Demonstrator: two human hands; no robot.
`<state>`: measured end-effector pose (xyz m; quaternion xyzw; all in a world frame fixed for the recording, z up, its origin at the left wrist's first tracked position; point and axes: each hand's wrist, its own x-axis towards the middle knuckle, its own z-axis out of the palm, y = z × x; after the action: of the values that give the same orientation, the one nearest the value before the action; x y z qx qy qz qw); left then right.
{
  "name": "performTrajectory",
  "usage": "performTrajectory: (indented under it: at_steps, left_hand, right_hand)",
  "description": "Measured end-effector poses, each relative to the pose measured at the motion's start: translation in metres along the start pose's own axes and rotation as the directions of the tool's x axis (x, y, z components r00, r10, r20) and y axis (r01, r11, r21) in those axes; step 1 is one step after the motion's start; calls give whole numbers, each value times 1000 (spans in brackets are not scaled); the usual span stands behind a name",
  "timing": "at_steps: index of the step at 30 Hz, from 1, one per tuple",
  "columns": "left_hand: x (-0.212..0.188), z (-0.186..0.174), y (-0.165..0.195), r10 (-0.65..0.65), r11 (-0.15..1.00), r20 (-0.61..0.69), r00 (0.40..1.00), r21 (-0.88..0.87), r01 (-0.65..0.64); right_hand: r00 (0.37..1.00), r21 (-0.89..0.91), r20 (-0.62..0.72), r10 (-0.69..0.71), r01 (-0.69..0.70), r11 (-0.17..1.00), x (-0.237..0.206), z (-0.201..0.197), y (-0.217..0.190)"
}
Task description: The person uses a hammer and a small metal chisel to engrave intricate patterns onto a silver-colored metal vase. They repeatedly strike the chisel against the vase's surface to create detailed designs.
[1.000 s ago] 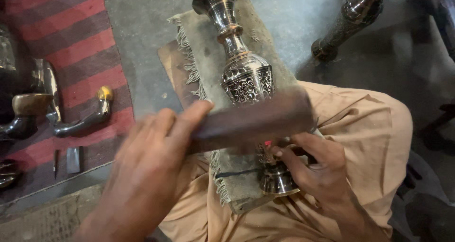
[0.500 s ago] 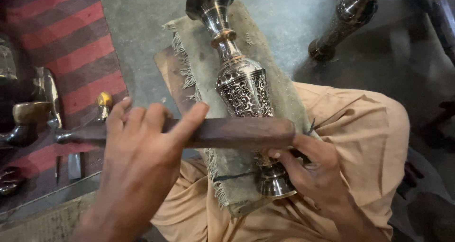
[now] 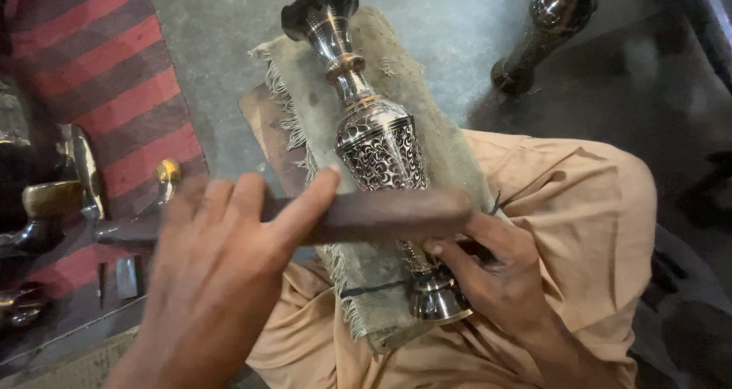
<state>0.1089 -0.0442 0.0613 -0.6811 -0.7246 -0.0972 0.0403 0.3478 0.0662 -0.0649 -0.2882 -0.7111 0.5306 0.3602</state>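
A tall engraved silver-and-black metal vase (image 3: 374, 141) lies on a frayed grey cloth (image 3: 442, 141) over a wooden board, its dark fluted mouth pointing away from me. My left hand (image 3: 217, 282) grips a dark wooden stick (image 3: 366, 215) held crosswise over the vase's lower body. Near the vase's foot, my right hand (image 3: 496, 271) pinches a small tool against the metal; the tool itself is mostly hidden by the stick and fingers.
A second dark vase (image 3: 541, 31) lies on the grey floor at the upper right. A red-striped mat (image 3: 99, 76) at the left holds brass and dark metal pieces (image 3: 69, 198). My knee in tan cloth (image 3: 587, 206) sits beside the board.
The wooden stick has swung from tilted up at the right to level, and shifted left and down across the vase. My right hand stays at the vase's foot.
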Motion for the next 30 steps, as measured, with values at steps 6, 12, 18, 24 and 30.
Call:
performTrajectory:
  at_steps: [6,12,18,24,30]
  left_hand:
    - [-1,0,-1,-140,976,62,988,-161,148]
    - [-4,2,-4,-34,987,-10,999,157,35]
    - [-6,9,3,-205,934,168,964,-262,244]
    - [3,9,6,-169,870,52,984,-461,174]
    - [4,0,9,-98,945,175,980,-291,146]
  right_hand:
    - [999,-94,37,-14,18,995,4,-2,2]
    - [995,221,-7,95,-91,971,4,-2,9]
    - [997,26,70,-27,25,999,6,-13,19]
    - [996,21,71,-61,59,998,7,-13,23]
    - [996,-57,40,-78,80,995,3,-12,24]
